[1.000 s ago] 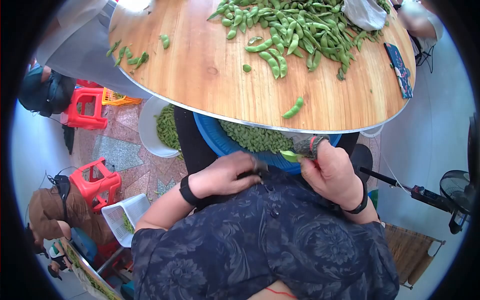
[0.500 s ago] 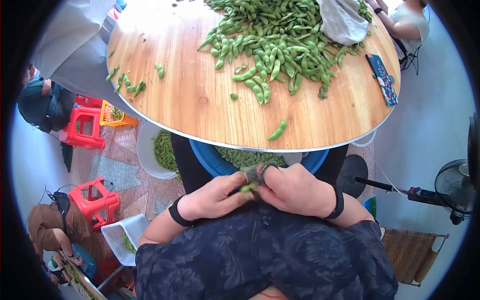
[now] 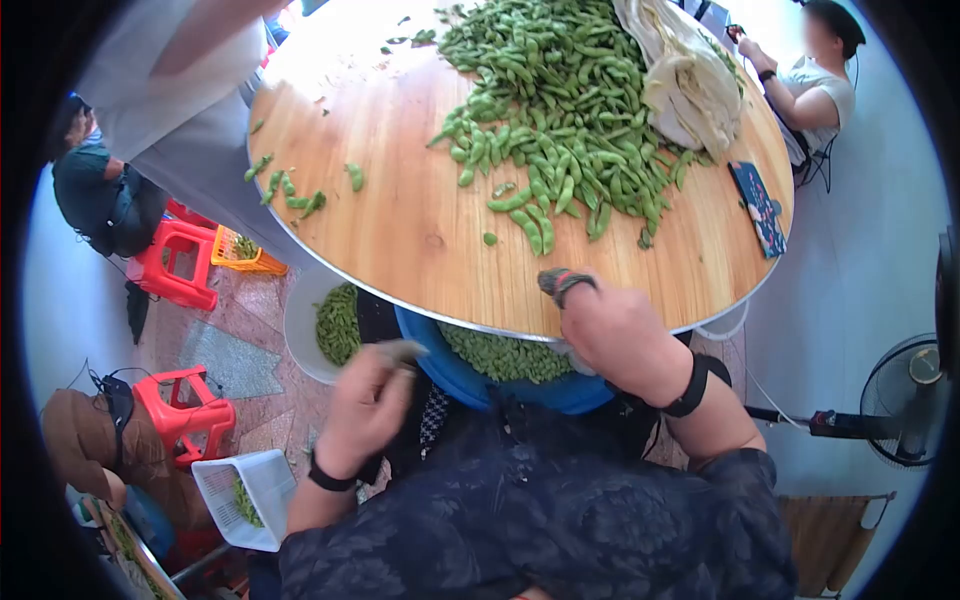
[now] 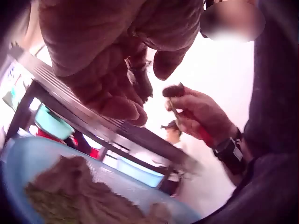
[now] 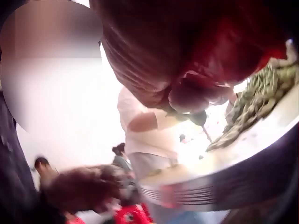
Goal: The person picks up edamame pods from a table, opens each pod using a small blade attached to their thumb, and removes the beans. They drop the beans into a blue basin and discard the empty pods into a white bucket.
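Note:
My right hand [image 3: 620, 330] reaches over the near edge of the round wooden table [image 3: 380, 230], a dark knitted cover with a red band [image 3: 570, 285] on one finger. Its fingertips pinch a slim green soybean pod [image 5: 175, 115], mostly hidden by the hand in the head view. Off to the left, my left hand [image 3: 370, 405] hangs by the white bucket [image 3: 300, 325], fingers loosely curled with nothing visible between them; it wears a dark finger cover [image 4: 139, 79]. Between the hands, a blue basin [image 3: 440, 360] holds shelled green beans [image 3: 505, 355] below the table edge.
A big heap of soybean pods [image 3: 570, 120] lies on the table beside a pale cloth bag [image 3: 695, 90] and a dark patterned phone case [image 3: 757, 210]. Red stools [image 3: 185, 410], a white basket [image 3: 275, 500] and a fan [image 3: 900, 400] stand around. Other people are nearby.
The hands met over the basin around a pod, then parted. My left hand moved left towards the bucket; my right hand went forward onto the table, where the lone pod lay.

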`<action>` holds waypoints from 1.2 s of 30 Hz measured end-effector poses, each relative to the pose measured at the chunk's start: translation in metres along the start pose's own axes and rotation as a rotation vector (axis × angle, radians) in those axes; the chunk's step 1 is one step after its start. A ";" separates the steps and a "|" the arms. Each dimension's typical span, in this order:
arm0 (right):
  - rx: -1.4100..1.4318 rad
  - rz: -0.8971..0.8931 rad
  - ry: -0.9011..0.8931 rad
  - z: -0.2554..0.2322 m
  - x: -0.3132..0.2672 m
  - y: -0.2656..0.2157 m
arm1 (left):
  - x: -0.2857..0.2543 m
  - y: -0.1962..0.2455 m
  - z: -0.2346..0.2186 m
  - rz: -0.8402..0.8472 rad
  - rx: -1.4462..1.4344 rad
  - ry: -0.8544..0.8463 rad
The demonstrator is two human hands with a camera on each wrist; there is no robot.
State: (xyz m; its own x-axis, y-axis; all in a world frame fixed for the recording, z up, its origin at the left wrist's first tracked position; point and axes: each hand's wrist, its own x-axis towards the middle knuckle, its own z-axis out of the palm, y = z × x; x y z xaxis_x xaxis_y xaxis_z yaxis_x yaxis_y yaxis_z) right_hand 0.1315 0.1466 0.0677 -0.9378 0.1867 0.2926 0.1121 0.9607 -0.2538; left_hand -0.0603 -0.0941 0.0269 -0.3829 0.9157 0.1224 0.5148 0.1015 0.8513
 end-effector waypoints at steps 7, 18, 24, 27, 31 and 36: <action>1.208 0.522 0.261 0.002 -0.009 -0.047 | 0.044 0.048 0.077 -0.105 -0.777 -0.383; 1.402 0.666 -0.087 -0.006 -0.028 -0.027 | 0.050 0.050 0.080 -0.204 -0.758 -0.260; 1.293 0.595 -0.194 -0.004 -0.025 -0.028 | 0.046 0.042 0.086 0.025 -0.418 -0.139; 1.195 0.552 -0.240 0.000 -0.028 -0.027 | 0.046 0.049 0.083 0.108 -0.224 -0.098; 1.163 0.517 -0.226 0.002 -0.031 -0.029 | 0.045 0.054 0.083 0.233 -0.049 -0.033; 1.123 0.416 -0.169 0.013 -0.036 -0.030 | 0.043 0.051 0.083 0.203 -0.078 -0.077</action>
State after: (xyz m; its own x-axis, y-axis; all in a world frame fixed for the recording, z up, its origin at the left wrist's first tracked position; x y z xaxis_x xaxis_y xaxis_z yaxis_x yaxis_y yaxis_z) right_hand 0.1577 0.1086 0.0529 -0.9386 0.3289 -0.1047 0.1462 0.1041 -0.9838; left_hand 0.0132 -0.0175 0.0332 -0.2162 0.9415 0.2587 0.5131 -0.1159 0.8505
